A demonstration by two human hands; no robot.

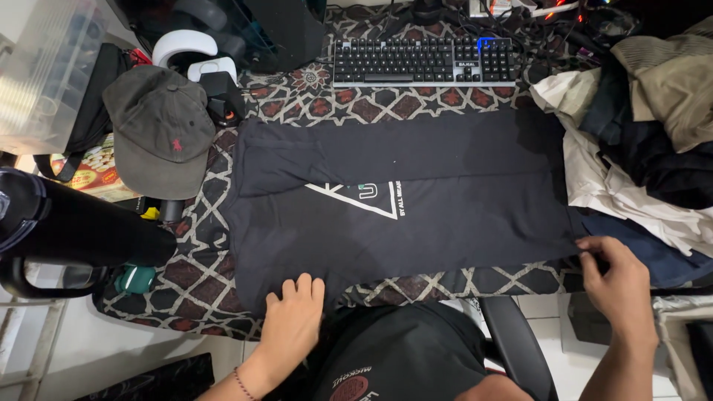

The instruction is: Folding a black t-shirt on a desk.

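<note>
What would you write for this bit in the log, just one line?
left hand: flat on near edge of dark T-shirt | right hand: pinching its right corner | shirt: spread on patterned cloth, top edge folded | beside: grey cap, keyboard, clothes pile

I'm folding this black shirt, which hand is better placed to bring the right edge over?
Right, probably: the right hand already pinches the black shirt at its right edge, while the left hand rests flat on the near-left hem.

left hand (291, 321): flat, palm down (fingers together) | right hand (619, 278): fingers curled, pinching
</note>
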